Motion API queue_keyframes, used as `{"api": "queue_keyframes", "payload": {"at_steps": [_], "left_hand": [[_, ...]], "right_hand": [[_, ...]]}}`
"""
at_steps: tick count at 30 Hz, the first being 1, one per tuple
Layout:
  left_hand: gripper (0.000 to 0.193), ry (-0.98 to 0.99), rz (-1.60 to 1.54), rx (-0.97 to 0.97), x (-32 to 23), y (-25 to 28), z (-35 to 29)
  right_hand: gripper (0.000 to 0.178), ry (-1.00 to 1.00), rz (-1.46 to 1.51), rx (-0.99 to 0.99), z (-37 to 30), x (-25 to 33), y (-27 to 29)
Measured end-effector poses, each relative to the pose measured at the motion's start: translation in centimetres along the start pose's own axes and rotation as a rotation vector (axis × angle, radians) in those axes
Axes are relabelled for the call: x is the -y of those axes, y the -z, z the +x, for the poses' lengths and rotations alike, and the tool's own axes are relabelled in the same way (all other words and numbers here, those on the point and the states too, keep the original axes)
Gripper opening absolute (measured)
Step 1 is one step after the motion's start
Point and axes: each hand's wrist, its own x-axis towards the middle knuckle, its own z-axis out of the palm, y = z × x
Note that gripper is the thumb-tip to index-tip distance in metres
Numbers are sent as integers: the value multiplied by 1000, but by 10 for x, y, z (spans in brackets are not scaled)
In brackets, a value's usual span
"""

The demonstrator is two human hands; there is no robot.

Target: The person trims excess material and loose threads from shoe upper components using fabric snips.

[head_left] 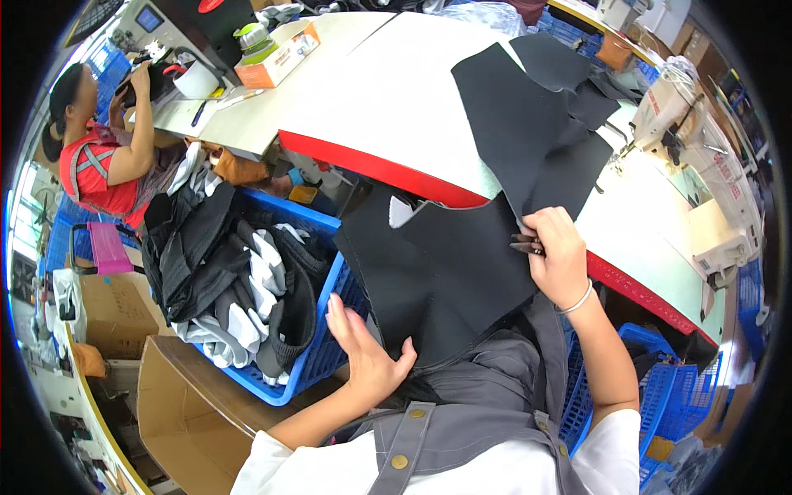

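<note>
A large black fabric piece (462,247) hangs from the white table (396,107) down over my lap. My left hand (367,355) lies flat and open against its lower left part. My right hand (557,256) grips the fabric's right edge together with small dark thread snips (525,244). More black cut pieces (528,107) lie spread on the tabletop beyond, reaching toward a white sewing machine (701,157).
A blue plastic crate (318,346) of black and white garments stands at my left. Cardboard boxes (173,404) sit below it. Another person in a red top (103,165) works at the far left. More blue crates (660,396) stand at my right.
</note>
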Motion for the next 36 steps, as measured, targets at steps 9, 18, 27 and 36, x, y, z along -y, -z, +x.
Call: {"api": "queue_keyframes", "payload": {"at_steps": [9, 18, 27, 36], "left_hand": [[60, -558, 80, 597, -45, -49, 88], [34, -591, -474, 910, -1, -46, 85], [49, -680, -108, 889, -10, -50, 83], [67, 256, -1094, 1035, 0, -32, 86]], "right_hand": [[27, -58, 138, 16, 6, -13, 10], [30, -23, 30, -73, 6, 0, 22], [33, 12, 107, -138, 15, -4, 14], [22, 272, 99, -126, 32, 57, 23]]}}
